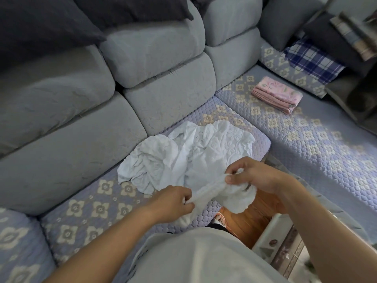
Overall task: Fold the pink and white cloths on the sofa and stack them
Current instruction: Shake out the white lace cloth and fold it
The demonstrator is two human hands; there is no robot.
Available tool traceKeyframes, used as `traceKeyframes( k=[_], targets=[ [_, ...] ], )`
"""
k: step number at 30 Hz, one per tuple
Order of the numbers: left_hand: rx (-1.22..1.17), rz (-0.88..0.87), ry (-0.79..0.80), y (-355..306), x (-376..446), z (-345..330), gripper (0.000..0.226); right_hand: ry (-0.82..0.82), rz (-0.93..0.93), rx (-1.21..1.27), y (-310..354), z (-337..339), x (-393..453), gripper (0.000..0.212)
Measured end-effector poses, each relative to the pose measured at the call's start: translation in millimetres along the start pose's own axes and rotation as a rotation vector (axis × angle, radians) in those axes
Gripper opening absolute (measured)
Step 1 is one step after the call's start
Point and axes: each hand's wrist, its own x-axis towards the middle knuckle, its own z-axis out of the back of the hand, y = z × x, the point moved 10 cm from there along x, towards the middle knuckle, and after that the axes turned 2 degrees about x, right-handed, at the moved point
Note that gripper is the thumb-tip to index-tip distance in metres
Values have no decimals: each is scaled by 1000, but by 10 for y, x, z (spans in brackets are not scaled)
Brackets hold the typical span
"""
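Head view takes in the sofa point(61, 139) first, grey and L-shaped, its seat under a lilac quilted cover point(95, 203) with cream flowers. On that seat, at about twelve o'clock from my hands, lies the white cloth point(195, 152), crumpled and spread, its bulk running from ten o'clock toward two o'clock; its near edge comes off the seat front and up into my grip. My left hand point(173, 203) pinches a gathered part of that edge at roughly eight o'clock of the cloth, fingers curled tight on it. My right hand point(255, 176) is clamped on another bunch of the same edge at four o'clock, thumb pressed on top. The strip between my fists runs nearly left to right, slightly higher on the right, and is drawn fairly taut; a loose frilled end hangs below my right hand. I judge the next move is to pull this edge straight and shake the cloth flat, and both hands are equally near it. The pink cloth point(277, 94) sits already folded at one o'clock, well apart, on the other wing of the seat, nearer my right arm. Count: one white cloth, one pink cloth, two hands.
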Motion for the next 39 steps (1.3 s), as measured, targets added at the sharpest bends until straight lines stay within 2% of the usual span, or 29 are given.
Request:
traceKeyframes(
  k=[1, 2, 4, 6, 7, 8, 9, 10, 11, 13, 14, 15, 16, 17, 18, 20, 22, 24, 25, 26, 28, 29, 31, 34, 37, 38, 39],
  targets=[
    [23, 10, 30, 34, -39, -38, 15, -47, -4, 26, -9, 53, -21, 20],
    [66, 36, 67, 123, -62, -111, 24, -140, -3, 60, -29, 165, -41, 19],
    [161, 104, 112, 372, -161, -222, 39, -510, 12, 130, -91, 647, -189, 16],
    [21, 242, -72, 788, -299, 9, 26, -956, -26, 97, -290, 1258, -522, 15],
    [-114, 298, -246, 1001, -399, 222, 30, -1076, -81, 19, -410, 1434, -650, 16],
    [-238, 307, -415, 1156, -505, 449, 37, -1091, -145, -93, -520, 1489, -680, 15],
    [-310, 296, -490, 1278, -569, 591, 39, -982, -208, -219, -637, 1423, -580, 11],
    [-348, 276, -442, 1297, -573, 625, 36, -751, -295, -369, -789, 1201, -412, 16],
    [-252, 213, -258, 1240, -521, 520, 35, -443, -392, -516, -1019, 883, -253, 21],
    [189, 120, 336, 1082, -613, 21, 55, 242, -600, -718, -1385, 19, -351, 9],
    [401, 108, 583, 1049, -749, -144, 67, 480, -639, -769, -1395, -290, -533, 19],
    [543, 138, 756, 1099, -858, -182, 75, 575, -668, -735, -1370, -420, -661, 25],
    [638, 195, 850, 1142, -878, -79, 77, 547, -692, -689, -1239, -404, -729, 29],
    [710, 216, 861, 1132, -770, 98, 73, 474, -683, -659, -1134, -257, -684, 31],
    [780, 216, 815, 1035, -585, 365, 62, 400, -653, -700, -971, -28, -618, 29],
    [866, 199, 529, 665, 56, 1180, 42, 134, -564, -897, -592, 808, -384, 29],
    [843, 167, 100, -118, 642, 2363, 38, -379, -483, -962, 86, 2049, -400, 29],
    [720, 87, -402, -1266, 785, 3744, 33, -981, -328, -832, 1074, 3239, -986, 32],
    [624, 29, -664, -1850, 652, 4395, 29, -1229, -225, -760, 1613, 3698, -1422, 33],
    [529, -31, -898, -2373, 416, 4966, 27, -1454, -72, -683, 2150, 3998, -1921, 33],
    [328, -169, -1251, -3207, -162, 5748, 24, -1801, 219, -393, 2872, 4284, -2907, 36],
    [256, -219, -1357, -3492, -382, 5982, 25, -1892, 342, -305, 3117, 4351, -3261, 39],
    [260, -222, -1432, -3866, -630, 6263, 29, -1924, 447, -308, 3498, 4412, -3655, 39],
    [403, -158, -1425, -4070, -726, 6379, 24, -1812, 362, -460, 3757, 4364, -3815, 32],
    [471, -296, -1690, -4227, -1070, 6262, 23, -1985, 358, -445, 3713, 4272, -4096, 37],
    [461, -321, -1715, -4238, -1088, 6220, 23, -1962, 355, -449, 3710, 4228, -4082, 42],
    [459, -293, -1668, -4228, -1001, 6212, 23, -1901, 331, -473, 3692, 4252, -4009, 45]
  ],
)
